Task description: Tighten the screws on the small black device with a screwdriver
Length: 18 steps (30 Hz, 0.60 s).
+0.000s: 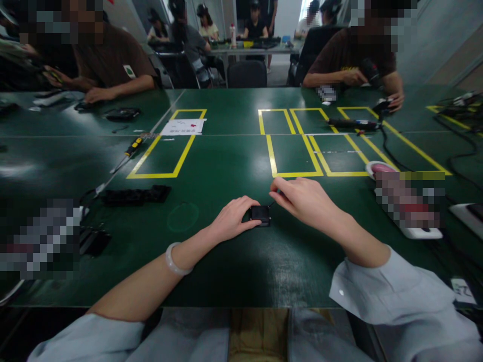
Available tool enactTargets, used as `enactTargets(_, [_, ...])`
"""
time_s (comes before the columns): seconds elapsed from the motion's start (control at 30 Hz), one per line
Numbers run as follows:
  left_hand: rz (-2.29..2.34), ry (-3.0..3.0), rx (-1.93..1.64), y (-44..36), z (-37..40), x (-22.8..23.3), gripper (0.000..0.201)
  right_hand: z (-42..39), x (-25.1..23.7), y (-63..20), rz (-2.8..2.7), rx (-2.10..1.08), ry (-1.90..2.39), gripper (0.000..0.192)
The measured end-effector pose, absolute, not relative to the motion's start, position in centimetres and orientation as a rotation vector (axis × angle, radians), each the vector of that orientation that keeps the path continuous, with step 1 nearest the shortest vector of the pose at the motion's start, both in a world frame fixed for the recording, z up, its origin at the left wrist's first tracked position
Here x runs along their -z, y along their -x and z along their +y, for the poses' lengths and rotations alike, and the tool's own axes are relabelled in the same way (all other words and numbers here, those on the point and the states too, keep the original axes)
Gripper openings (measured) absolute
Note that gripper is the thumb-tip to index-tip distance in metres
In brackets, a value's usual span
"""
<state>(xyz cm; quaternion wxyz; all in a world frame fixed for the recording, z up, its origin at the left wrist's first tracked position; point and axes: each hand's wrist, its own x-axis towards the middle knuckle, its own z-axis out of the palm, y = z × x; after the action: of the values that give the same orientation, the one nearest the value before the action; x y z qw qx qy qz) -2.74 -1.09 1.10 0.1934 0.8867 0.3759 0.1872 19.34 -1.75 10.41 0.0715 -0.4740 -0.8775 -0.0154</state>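
the left hand (234,217) pinches the small black box (260,214) from its left side; the right hand (302,198), just beside it, seems to nip a thin wire (270,204) at its upper right corner.

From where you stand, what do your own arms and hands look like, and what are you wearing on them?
Both hands are bare: no gloves, no rings that I can make out. The left hand has a pale, smooth bangle at the wrist. Both arms wear light blue-grey sleeves pushed up past the forearms; the right cuff shows a small white button.
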Motion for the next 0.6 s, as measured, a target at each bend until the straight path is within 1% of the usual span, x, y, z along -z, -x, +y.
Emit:
enactTargets(0.2, [1.054, -2.477, -0.526, 2.72, -1.14, -1.13, 0.037, -1.79, -10.3, -19.43, -2.621, 0.044, 1.375, 0.018])
enactTargets(0.6, [1.051, -2.475, -0.527, 2.75, -1.12, -1.16, 0.037, -1.83, -10.36, -19.36, -2.622, 0.044, 1.401, 0.022])
